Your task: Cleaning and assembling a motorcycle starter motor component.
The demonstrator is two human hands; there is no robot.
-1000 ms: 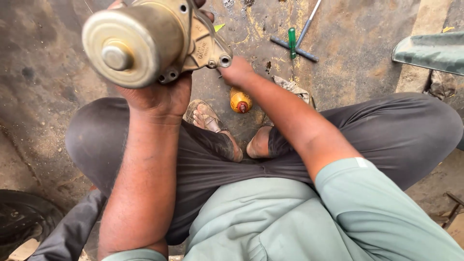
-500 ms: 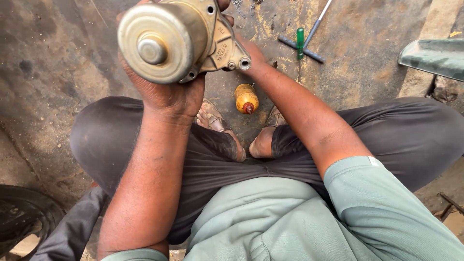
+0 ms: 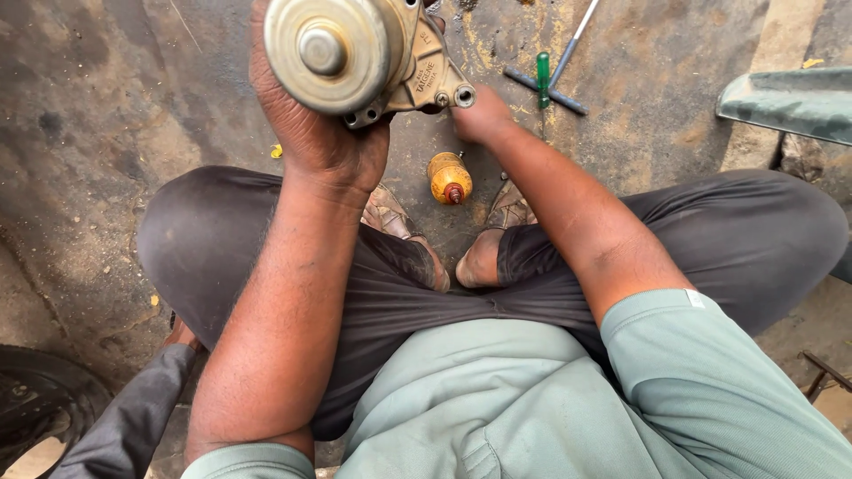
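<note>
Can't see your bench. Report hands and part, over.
Left hand grips metal pulley housing, raised. Right hand at its mounting ear. Orange bottle on ground beneath, not touching.

A grimy cast-metal pump body (image 3: 373,58) with a round, brass-toned pulley face and a stubby centre shaft is held up off the floor, pulley turned toward the person. Its pale aluminium housing carries bolt lugs along the lower right edge, the outermost lug with an open hole.

orange bottle (image 3: 449,178) | green-handled tool (image 3: 543,78) | black tyre (image 3: 40,404) | sandals (image 3: 395,222)
</note>
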